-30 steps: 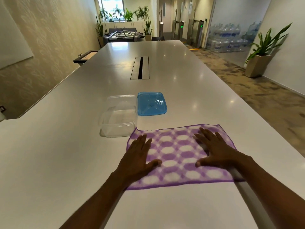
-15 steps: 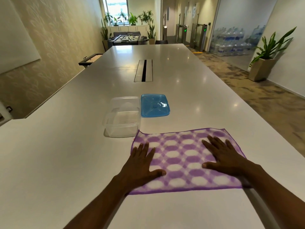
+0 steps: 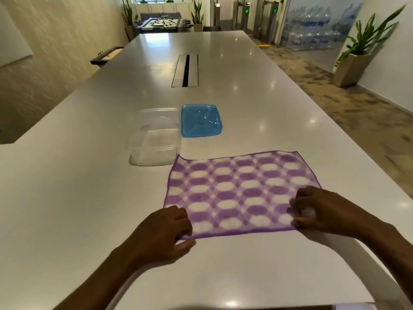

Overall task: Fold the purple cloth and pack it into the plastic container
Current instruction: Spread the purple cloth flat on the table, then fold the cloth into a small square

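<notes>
The purple cloth (image 3: pixel 239 191), checked purple and white, lies flat and unfolded on the white table (image 3: pixel 67 198). My left hand (image 3: pixel 163 233) pinches its near left corner, fingers curled on the hem. At the near right corner my right hand (image 3: pixel 324 209) has its fingers closed on the fabric. The clear plastic container (image 3: pixel 154 139) stands without a lid just beyond the cloth's far left corner. Its blue lid (image 3: pixel 201 120) lies flat to the right of it.
A cable slot (image 3: pixel 186 70) runs down the table's middle further back. The table's right edge is close to the cloth, with patterned carpet beyond. A potted plant (image 3: pixel 357 57) stands by the right wall. At the room's far end stands a foosball table (image 3: pixel 163 23).
Both hands have slid back from lying flat on the cloth to its near corners and closed on them. The view has tilted down.
</notes>
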